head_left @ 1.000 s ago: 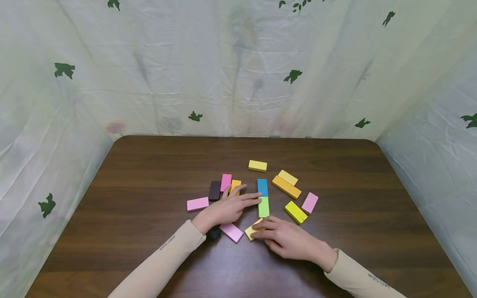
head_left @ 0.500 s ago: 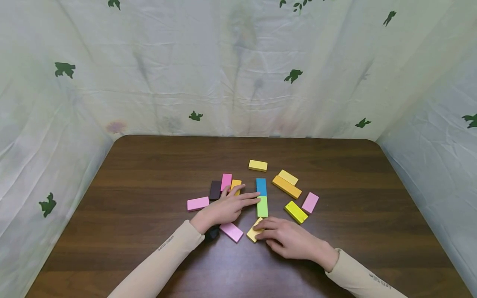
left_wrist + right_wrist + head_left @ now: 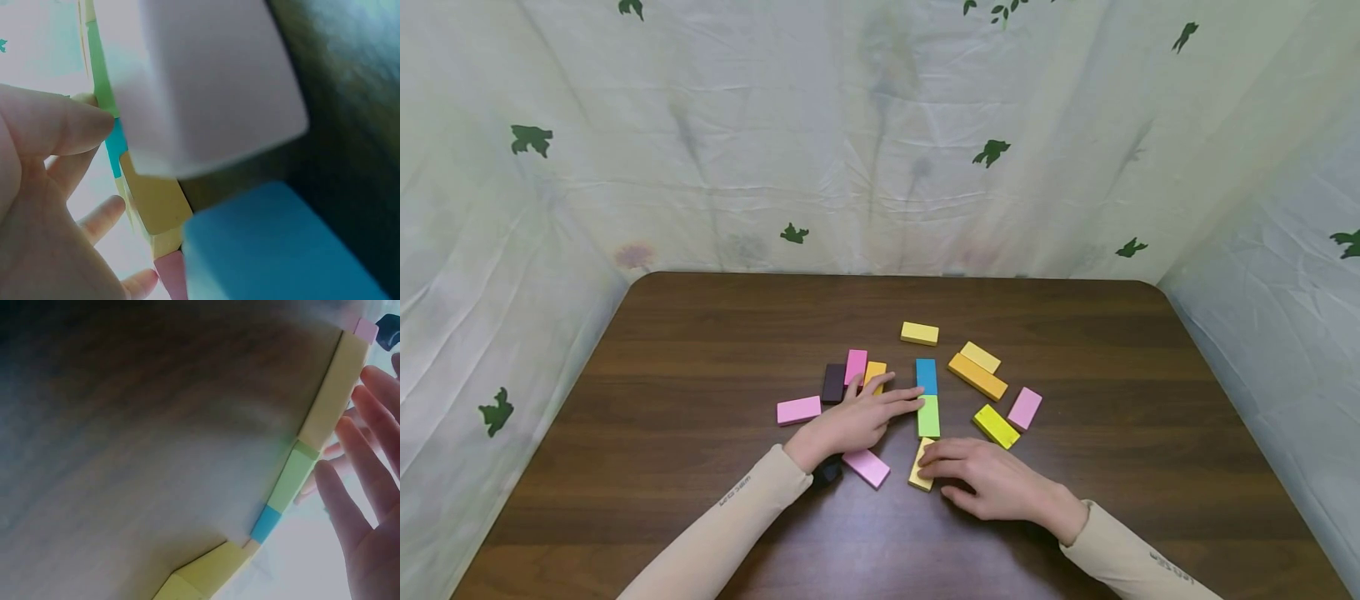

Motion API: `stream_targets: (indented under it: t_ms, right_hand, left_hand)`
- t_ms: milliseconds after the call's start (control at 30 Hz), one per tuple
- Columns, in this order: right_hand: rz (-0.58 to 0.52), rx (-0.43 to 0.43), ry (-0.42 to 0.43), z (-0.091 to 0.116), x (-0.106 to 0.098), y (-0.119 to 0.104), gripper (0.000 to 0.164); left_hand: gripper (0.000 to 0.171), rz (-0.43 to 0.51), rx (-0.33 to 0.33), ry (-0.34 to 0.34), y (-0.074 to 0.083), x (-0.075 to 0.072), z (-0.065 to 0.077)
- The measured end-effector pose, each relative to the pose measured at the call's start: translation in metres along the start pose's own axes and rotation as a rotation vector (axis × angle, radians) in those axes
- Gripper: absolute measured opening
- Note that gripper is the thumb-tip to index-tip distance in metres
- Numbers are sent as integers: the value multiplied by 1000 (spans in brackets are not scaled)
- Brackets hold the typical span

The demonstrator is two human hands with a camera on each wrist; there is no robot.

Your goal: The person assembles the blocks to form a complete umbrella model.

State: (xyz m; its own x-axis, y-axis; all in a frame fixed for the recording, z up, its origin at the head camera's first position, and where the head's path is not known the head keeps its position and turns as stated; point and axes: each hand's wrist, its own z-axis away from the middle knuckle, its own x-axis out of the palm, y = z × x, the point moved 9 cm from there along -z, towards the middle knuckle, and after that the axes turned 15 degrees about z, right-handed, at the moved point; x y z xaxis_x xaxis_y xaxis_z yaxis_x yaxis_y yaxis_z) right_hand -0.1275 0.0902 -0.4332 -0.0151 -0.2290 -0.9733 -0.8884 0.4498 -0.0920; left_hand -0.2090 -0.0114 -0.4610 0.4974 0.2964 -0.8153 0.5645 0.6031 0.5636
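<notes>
A blue block [image 3: 927,377] and a light green block [image 3: 928,418] lie end to end in a line pointing away from me. My left hand [image 3: 850,421] is spread low over the table, straight fingertips at the left side of these two. At the near end of the green block lies a pale yellow block [image 3: 919,472], nearly in line with it. The relaxed fingers of my right hand [image 3: 992,479] rest on this pale yellow block; in the right wrist view they reach along its upper side [image 3: 337,387]. Part of it is covered by those fingers.
Left of the row are pink blocks [image 3: 799,411], a black block [image 3: 833,383] and an orange block [image 3: 876,375]. Right of it lie yellow [image 3: 996,427], pink [image 3: 1024,408] and orange [image 3: 976,377] blocks. Another blue block [image 3: 281,250] shows under my left wrist.
My right hand has turned the pale yellow block from slanted to nearly straight, shifting it slightly right beneath the green block. The blue and green blocks moved slightly left. My left hand stays almost still.
</notes>
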Motion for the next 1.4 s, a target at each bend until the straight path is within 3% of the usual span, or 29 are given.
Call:
stream_targets:
  t_ms: [300,500,1400]
  right_hand:
    - [21,-13,20,-1,1,-1,31]
    - [52,-4,-24,-3,4,-2,37]
    - [34,21,-52,3,3,3,31]
  left_hand:
    - [61,5,-5,-3,0,1,0]
    - [60,3,-5,4,0,0,0]
    - [59,20,-21,5,1,1,1]
